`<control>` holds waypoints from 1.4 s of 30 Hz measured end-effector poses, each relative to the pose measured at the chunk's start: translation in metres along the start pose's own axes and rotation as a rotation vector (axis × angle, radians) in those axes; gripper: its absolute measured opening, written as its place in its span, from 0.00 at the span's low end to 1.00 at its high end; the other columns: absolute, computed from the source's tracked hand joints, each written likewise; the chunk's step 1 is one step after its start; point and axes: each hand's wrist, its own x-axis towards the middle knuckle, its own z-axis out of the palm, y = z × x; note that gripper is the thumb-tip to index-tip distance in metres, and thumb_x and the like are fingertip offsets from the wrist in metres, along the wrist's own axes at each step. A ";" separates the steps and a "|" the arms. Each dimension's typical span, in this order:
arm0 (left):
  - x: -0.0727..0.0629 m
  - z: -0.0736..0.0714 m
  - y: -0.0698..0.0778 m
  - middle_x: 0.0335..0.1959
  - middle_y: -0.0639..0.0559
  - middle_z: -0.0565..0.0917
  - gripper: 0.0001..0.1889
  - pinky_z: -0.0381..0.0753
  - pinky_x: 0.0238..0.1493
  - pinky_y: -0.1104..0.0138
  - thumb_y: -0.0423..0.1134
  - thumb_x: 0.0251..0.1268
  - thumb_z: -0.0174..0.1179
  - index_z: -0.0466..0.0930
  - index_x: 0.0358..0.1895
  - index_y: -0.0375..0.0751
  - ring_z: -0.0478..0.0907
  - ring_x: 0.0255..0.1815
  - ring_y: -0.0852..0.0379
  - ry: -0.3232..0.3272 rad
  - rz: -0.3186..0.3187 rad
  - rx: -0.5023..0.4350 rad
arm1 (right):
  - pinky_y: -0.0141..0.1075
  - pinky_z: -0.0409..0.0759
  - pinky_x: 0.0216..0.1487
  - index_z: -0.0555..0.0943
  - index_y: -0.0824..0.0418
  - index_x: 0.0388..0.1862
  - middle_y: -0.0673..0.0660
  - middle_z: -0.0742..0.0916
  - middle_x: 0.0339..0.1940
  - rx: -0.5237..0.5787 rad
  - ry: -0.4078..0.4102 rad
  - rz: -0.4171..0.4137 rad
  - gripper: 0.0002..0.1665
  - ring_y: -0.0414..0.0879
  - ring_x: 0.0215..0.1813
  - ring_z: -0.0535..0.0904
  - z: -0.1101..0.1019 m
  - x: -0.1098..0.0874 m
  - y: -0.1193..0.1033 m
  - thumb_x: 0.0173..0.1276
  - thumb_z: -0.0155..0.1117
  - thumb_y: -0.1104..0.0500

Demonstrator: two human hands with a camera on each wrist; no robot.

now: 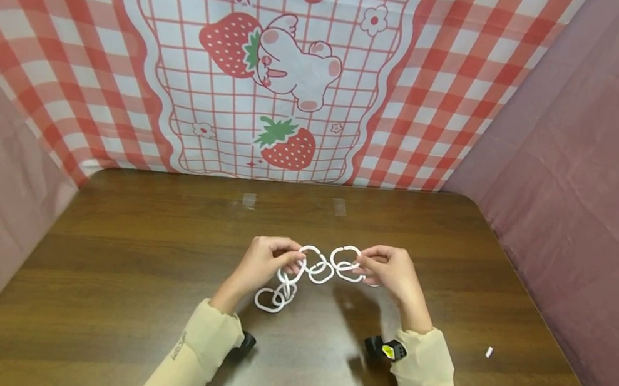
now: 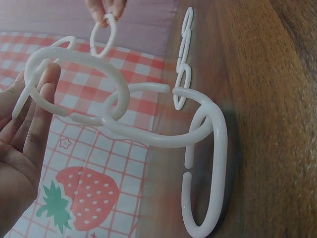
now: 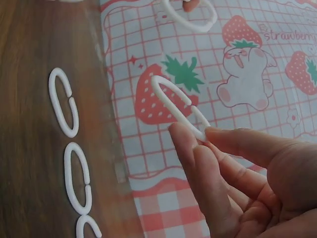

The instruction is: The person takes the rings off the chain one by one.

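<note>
My left hand (image 1: 272,263) pinches a chain of white plastic C-shaped rings (image 2: 158,139) by its upper end. The lower rings hang from it, with the lowest (image 2: 218,173) close to the tabletop. Across from it, my right hand (image 1: 392,272) pinches a single white ring (image 3: 171,99) between thumb and fingertips, its narrow gap showing. Below and between the hands, more white rings (image 3: 78,178) lie in a row on the table; whether all of them are linked I cannot tell. The held ring is apart from the left hand's chain.
The brown wooden table (image 1: 131,325) spans the front. A small white piece (image 1: 489,351) lies at its right. Two clear tape strips (image 1: 249,200) are stuck near the back edge. Behind hangs a strawberry-patterned cloth (image 1: 293,78), with a pink cloth (image 1: 591,153) on the right side.
</note>
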 end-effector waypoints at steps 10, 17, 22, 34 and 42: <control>0.001 0.005 0.002 0.28 0.31 0.86 0.08 0.86 0.30 0.50 0.29 0.64 0.61 0.83 0.39 0.23 0.85 0.24 0.45 -0.019 -0.002 -0.008 | 0.31 0.86 0.28 0.80 0.80 0.43 0.64 0.90 0.28 -0.149 -0.049 0.057 0.14 0.40 0.26 0.86 0.000 0.005 0.015 0.64 0.62 0.67; 0.000 0.005 0.003 0.29 0.31 0.86 0.08 0.87 0.30 0.51 0.28 0.63 0.61 0.83 0.39 0.23 0.85 0.25 0.44 -0.013 -0.014 -0.004 | 0.29 0.86 0.27 0.80 0.80 0.40 0.66 0.89 0.28 -0.181 -0.101 0.093 0.12 0.42 0.28 0.87 0.002 0.008 0.025 0.64 0.63 0.69; -0.001 0.005 0.003 0.29 0.31 0.86 0.08 0.86 0.31 0.50 0.28 0.63 0.61 0.83 0.39 0.23 0.85 0.25 0.45 -0.018 -0.018 -0.003 | 0.30 0.86 0.26 0.82 0.79 0.38 0.65 0.89 0.26 -0.205 -0.119 0.117 0.10 0.41 0.26 0.86 0.004 0.010 0.029 0.62 0.64 0.70; -0.002 0.004 0.002 0.29 0.32 0.86 0.08 0.86 0.31 0.49 0.29 0.64 0.61 0.83 0.39 0.25 0.85 0.25 0.46 -0.023 -0.011 0.004 | 0.32 0.86 0.25 0.83 0.77 0.36 0.62 0.89 0.25 -0.258 -0.123 0.143 0.09 0.40 0.25 0.85 0.008 0.011 0.034 0.61 0.65 0.70; -0.002 0.003 0.002 0.29 0.32 0.86 0.08 0.86 0.31 0.49 0.29 0.64 0.61 0.83 0.39 0.25 0.85 0.25 0.44 -0.019 -0.007 0.003 | 0.33 0.87 0.27 0.85 0.76 0.38 0.65 0.89 0.27 -0.272 -0.139 0.125 0.10 0.42 0.27 0.86 0.009 0.011 0.032 0.62 0.65 0.68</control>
